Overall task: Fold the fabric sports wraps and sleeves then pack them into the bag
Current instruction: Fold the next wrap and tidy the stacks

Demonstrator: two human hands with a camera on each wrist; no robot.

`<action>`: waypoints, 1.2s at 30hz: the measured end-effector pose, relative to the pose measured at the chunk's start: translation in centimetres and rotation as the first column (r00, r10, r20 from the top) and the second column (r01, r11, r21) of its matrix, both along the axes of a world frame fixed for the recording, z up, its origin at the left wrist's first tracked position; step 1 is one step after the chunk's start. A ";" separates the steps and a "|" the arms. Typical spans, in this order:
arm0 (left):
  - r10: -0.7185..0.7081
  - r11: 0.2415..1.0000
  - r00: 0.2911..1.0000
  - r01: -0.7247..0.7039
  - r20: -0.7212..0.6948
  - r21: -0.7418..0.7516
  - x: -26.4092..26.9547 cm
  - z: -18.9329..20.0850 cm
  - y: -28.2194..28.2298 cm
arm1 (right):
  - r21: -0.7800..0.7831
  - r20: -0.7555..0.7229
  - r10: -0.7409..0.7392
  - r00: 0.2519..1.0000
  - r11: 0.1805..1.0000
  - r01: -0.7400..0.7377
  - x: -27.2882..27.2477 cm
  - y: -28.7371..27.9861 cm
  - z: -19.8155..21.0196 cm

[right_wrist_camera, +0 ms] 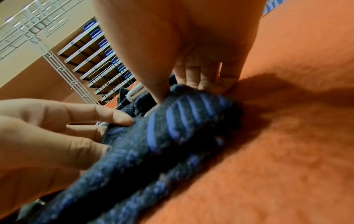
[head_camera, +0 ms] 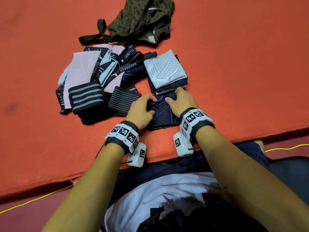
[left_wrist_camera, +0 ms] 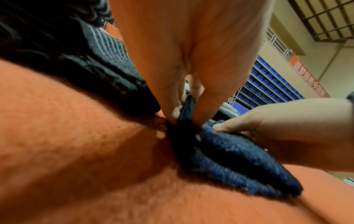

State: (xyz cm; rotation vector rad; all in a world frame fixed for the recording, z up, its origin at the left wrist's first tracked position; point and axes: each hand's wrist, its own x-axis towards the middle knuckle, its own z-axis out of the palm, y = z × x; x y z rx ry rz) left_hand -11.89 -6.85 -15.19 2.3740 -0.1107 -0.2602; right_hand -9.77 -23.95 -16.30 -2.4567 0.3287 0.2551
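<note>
Orange felt worktop (head_camera: 234,64). At 12 o'clock, a crumpled olive leopard-print bag (head_camera: 142,17), dark strap trailing toward 10. Below it, at 11, a loose heap of pale pink and navy sleeves (head_camera: 93,71); at its near edge two black wraps, one with broad grey stripes (head_camera: 87,99), one fine-ribbed (head_camera: 122,99), the latter just beside the left hand (head_camera: 142,109). At 1 o'clock, a folded stack topped by a grey-white patterned piece (head_camera: 164,71), its near edge touching the right hand (head_camera: 181,101). Nothing lies over the piece being worked. It is a navy sleeve with purple diamond lines (head_camera: 163,114), folded double, flat on the worktop near its front edge. Left grip: thumb and fingers pinch the left fold edge. Right grip: thumb and curled fingers clamp the far right corner
</note>
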 end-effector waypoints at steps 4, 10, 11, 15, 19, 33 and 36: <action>-0.003 1.000 1.000 0.003 -0.024 0.031 0.1 -0.1 -0.1 | 0.089 0.021 -0.007 1.000 0.996 0.005 0.2 -0.6 -0.3; 0.021 0.999 1.000 -0.020 -0.015 0.042 0.5 0.2 -0.3 | 0.146 0.064 0.066 0.996 0.986 -0.075 -0.5 -2.0 0.3; 0.013 0.999 1.000 -0.012 -0.018 0.053 0.5 0.2 -0.4 | 0.142 0.074 0.091 0.993 0.985 -0.101 -0.6 -2.1 0.5; 0.014 0.999 1.000 -0.014 -0.012 0.034 0.7 -0.1 -0.9 | 0.103 0.057 0.217 0.975 0.970 -0.222 -1.0 -1.8 1.1; 0.067 0.997 0.998 -0.068 -0.016 -0.042 0.7 -0.2 -0.8 | 0.067 -0.126 0.375 0.919 0.927 -0.369 -1.4 -2.4 2.0; 0.124 0.992 0.992 -0.124 -0.005 -0.031 0.6 -1.1 -1.1 | -0.036 -0.092 0.420 0.903 0.905 -0.425 -3.2 -1.7 1.4; 0.133 0.990 0.991 -0.133 -0.010 -0.036 0.6 -1.2 -1.1 | 0.021 -0.014 0.372 0.928 0.928 -0.372 -3.4 -1.9 1.0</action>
